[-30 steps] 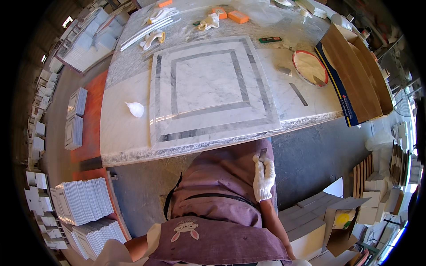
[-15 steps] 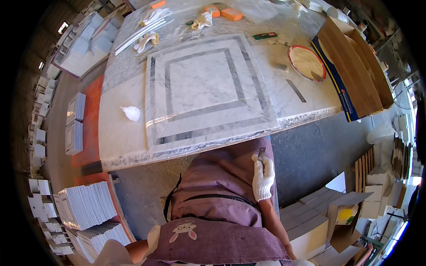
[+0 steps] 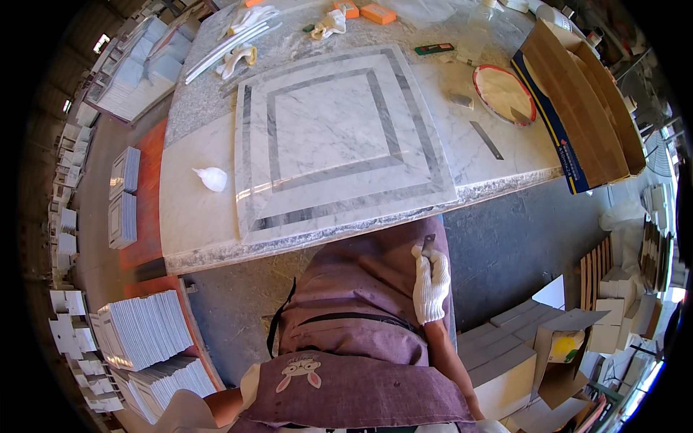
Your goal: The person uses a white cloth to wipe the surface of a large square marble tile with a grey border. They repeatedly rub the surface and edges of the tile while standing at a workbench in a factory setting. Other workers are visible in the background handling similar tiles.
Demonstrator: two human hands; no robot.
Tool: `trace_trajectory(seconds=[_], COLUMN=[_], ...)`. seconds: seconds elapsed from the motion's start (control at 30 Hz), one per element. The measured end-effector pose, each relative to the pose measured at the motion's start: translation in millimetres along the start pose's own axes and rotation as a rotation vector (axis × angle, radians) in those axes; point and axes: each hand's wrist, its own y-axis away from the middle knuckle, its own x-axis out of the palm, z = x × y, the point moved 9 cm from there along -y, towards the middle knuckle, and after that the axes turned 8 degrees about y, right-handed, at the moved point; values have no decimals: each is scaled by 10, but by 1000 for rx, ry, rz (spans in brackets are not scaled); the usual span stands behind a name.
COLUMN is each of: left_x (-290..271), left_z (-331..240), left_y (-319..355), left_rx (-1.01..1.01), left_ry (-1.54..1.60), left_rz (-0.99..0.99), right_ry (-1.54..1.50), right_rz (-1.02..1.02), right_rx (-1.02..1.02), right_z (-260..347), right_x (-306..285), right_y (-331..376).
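Below the marble panel (image 3: pixel 339 137), right hand (image 3: pixel 431 285) still grips the blade (image 3: pixel 427 244); unchanged.

A long stone-topped desk (image 3: pixel 195 224) runs across the upper middle, pale and veined, its front edge rough and grey; the floor (image 3: pixel 505 245) below it is dark grey concrete, with an orange-red strip (image 3: pixel 148 180) along the desk's left end; stacks of white tiles (image 3: pixel 144 328) stand at lower left, more grey tiles (image 3: pixel 124 195) farther up; flattened and open cardboard boxes (image 3: pixel 520 346) crowd the lower right; bright daylight falls on the desk, the rim in shadow.
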Motion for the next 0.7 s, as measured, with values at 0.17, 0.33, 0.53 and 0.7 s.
trace_trajectory(seconds=[0.17, 0.33, 0.53, 0.7], left_x=[-3, 8, -7, -11], left_z=[-3, 0, -22, -38], left_y=[-5, 3, -22, -33], left_rx=[2, 1, 6, 13], left_ry=[-2, 0, -6, -13], left_rz=[6, 14, 20, 23], right_ry=[-14, 12, -15, -1], right_rz=[3, 10, 9, 10], right_rx=[2, -13, 0, -11], right_z=[28, 35, -16, 17], right_x=[-3, 5, 13, 5], right_y=[-4, -5, 0, -3])
